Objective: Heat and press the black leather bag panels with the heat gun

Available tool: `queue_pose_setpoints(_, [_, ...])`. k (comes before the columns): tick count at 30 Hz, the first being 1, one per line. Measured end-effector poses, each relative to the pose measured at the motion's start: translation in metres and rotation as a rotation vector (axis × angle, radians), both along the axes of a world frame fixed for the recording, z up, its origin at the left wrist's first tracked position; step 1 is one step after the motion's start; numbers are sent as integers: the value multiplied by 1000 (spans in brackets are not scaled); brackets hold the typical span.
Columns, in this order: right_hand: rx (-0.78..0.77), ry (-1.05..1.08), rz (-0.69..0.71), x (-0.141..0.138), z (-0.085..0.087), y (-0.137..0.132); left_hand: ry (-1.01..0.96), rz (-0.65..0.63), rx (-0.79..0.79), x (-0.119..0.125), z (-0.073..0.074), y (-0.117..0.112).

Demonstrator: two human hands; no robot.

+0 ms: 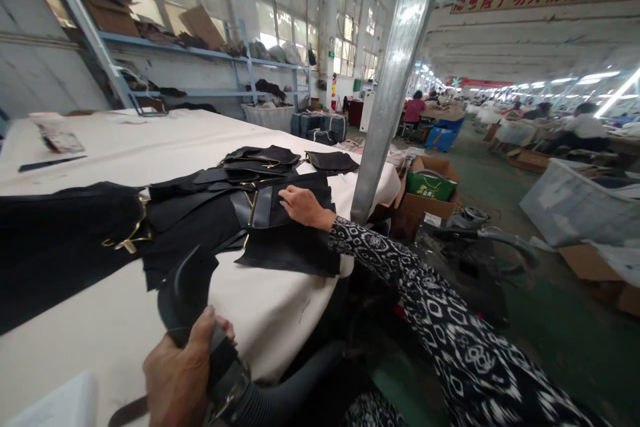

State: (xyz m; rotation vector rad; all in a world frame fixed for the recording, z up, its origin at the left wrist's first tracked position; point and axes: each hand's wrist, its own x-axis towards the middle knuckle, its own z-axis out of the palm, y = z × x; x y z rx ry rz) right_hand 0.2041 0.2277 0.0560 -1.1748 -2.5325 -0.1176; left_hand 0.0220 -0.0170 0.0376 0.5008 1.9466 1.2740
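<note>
Left hand (180, 373): one, wrapped firmly round the grip of a black nozzle (183, 290). The nozzle points up and away over the near edge of the table (125, 327), and a grey ribbed hose (300, 373) runs from it towards the right.

Right hand (305, 207): one, patterned black-and-white sleeve (425, 293), arm reaching forward, fingers curled in together over a black panel (295, 250). Whether they pinch it or only rest on it, I cannot tell from here.

Black panel: one, lying flat at the table's right end, a smooth dark strip (263, 207) and a gold zip (253, 208) across it.

Black cloth (55, 247): one long stretch to the left of the panel, a gold zip lying loosely curled at its right end.

Dark pouches (263, 159): a small heap, just beyond the panel.

Metal post (395, 80): one, leaning, beside the table's right end.

Green bag (430, 185): one, in a cardboard box past the post.
</note>
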Motion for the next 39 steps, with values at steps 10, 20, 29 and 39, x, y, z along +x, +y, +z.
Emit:
queue_pose_setpoints(10, [-157, 16, -60, -26, -5, 138, 58, -146, 82, 11, 12, 35])
queue_pose_setpoints(20, [-122, 119, 294, -20, 20, 68, 139, -337, 147, 19, 5, 51])
queue_pose_setpoints(29, [-168, 355, 558, -18, 22, -4, 201, -362, 230, 26, 9, 44])
queue_pose_setpoints(39, [-365, 464, 404, -13, 26, -16, 150, -264, 234, 15, 7, 34])
